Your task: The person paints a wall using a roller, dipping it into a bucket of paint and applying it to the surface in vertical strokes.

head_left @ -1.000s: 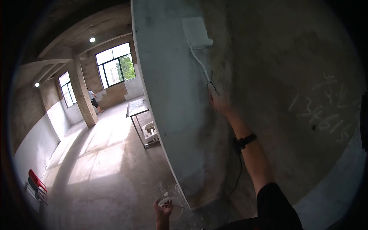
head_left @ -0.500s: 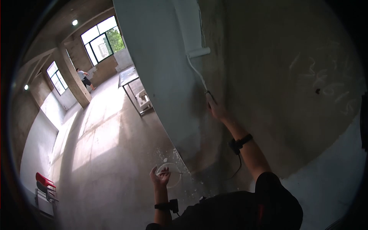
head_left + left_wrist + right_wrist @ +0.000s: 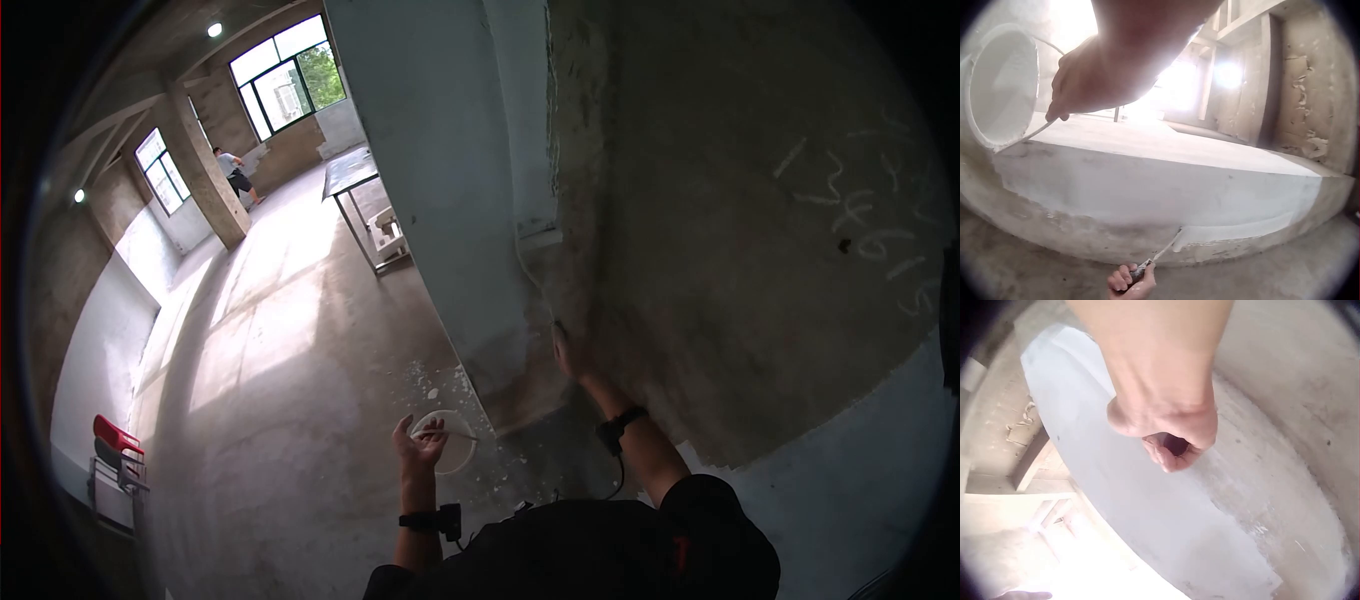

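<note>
My right hand (image 3: pixel 571 356) grips the handle of a paint roller (image 3: pixel 541 239), whose head lies against the wall at the lower end of a pale wet strip (image 3: pixel 525 130). The left wrist view shows the same right hand (image 3: pixel 1132 282) curled round the dark handle (image 3: pixel 1138 273). In the right wrist view the fingers (image 3: pixel 1169 456) close round the grip, and the roller head is hidden. My left hand (image 3: pixel 420 446), low and left, holds the handle of a round white bucket (image 3: pixel 459 458); the left wrist view shows the bucket's open mouth (image 3: pixel 1005 87) beside that hand (image 3: pixel 1085 84).
A table (image 3: pixel 350 170) with a pale object (image 3: pixel 386 232) beneath stands past the wall's edge. Red and dark chairs (image 3: pixel 117 436) are at the far left. Another person (image 3: pixel 234 175) is near a pillar (image 3: pixel 206 180). White spatters (image 3: pixel 432 393) mark the floor by the bucket.
My right hand has moved down the wall with the roller, and the pale strip reaches lower. The view has tilted down, showing more of my left arm. My left hand still holds the bucket's handle.
</note>
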Demonstrator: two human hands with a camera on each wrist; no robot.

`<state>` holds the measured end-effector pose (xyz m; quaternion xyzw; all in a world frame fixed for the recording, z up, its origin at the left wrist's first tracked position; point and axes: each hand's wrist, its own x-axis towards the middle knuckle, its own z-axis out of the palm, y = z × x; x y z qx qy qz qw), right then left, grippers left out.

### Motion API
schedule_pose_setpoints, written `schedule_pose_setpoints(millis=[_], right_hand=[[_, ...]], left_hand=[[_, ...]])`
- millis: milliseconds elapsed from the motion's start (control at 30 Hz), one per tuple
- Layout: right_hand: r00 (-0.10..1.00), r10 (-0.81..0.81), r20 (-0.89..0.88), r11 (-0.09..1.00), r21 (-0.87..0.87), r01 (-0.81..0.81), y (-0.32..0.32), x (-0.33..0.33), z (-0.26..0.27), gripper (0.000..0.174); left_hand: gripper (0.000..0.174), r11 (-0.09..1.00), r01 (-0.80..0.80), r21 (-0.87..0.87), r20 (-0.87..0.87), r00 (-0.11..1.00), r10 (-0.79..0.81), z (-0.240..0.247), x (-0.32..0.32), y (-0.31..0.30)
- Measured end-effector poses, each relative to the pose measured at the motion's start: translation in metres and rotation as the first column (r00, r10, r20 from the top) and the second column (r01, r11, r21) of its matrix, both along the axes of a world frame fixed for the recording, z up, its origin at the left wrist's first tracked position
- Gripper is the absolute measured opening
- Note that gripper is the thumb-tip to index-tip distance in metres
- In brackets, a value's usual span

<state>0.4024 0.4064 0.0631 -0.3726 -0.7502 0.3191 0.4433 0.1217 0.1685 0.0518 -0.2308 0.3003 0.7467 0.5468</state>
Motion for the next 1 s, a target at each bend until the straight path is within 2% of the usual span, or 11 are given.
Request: schedule_pose_setpoints(millis=[100, 167, 200, 300, 367, 600, 700, 767, 800, 867, 1000], right_hand=[[0.999, -0.012, -0.040, 0.993, -0.118, 0.007, -0.003, 0.000, -0.032, 0.056], [0.994, 0.026, -0.108, 0.857, -0.510, -0.078, -0.008, 0.001, -0.049, 0.058], [0.994, 0.028, -0.106, 0.851, -0.519, -0.079, -0.011, 0.003, -0.057, 0.058], [0.976, -0.009, -0.219, 0.597, -0.784, -0.171, -0.021, 0.008, -0.086, 0.060], [1.000, -0.014, -0.018, 0.630, -0.777, -0.005, -0.019, 0.010, -0.117, 0.062], [0.994, -0.089, 0.064, 0.793, -0.599, 0.110, -0.002, -0.001, -0.221, 0.061], [0.987, -0.155, -0.040, 0.933, -0.334, 0.133, 0.015, -0.001, -0.228, 0.060], [0.996, -0.059, 0.064, 0.988, -0.138, 0.067, 0.050, -0.005, -0.253, 0.061], [0.997, -0.060, 0.054, 0.992, -0.105, 0.066, 0.038, 0.034, -0.214, 0.061], [0.993, 0.086, 0.081, 0.776, -0.630, -0.016, 0.026, 0.011, -0.080, 0.054], [0.968, -0.057, -0.245, 0.901, -0.431, -0.056, 0.030, 0.005, -0.005, 0.049]], left_hand=[[0.056, 1.000, -0.006, -0.003, -0.008, 1.000, 0.006, 0.001, 0.003, -0.002], [0.056, 1.000, 0.015, 0.027, -0.004, 1.000, -0.015, -0.006, -0.001, -0.005], [0.057, 0.998, 0.033, 0.060, 0.002, 0.999, -0.033, -0.006, -0.001, -0.008], [0.058, 0.995, 0.082, 0.057, -0.031, 0.996, -0.080, 0.008, 0.008, -0.016], [0.058, 0.998, 0.047, 0.032, 0.000, 0.999, -0.047, 0.002, 0.010, -0.017], [0.053, 0.999, 0.028, 0.027, 0.029, 0.999, -0.029, 0.001, 0.013, -0.023], [0.052, 0.995, 0.046, 0.089, 0.097, 0.994, -0.055, -0.009, 0.007, -0.025], [0.052, 0.998, 0.047, 0.042, 0.060, 0.997, -0.049, -0.013, 0.007, -0.023], [0.053, 0.999, 0.043, -0.030, 0.025, 0.999, -0.043, -0.013, 0.006, -0.021], [0.052, 0.997, 0.047, -0.058, -0.084, 0.995, -0.052, 0.000, 0.017, -0.024], [0.052, 0.996, 0.085, -0.021, -0.003, 0.996, -0.085, -0.022, 0.003, -0.020]])
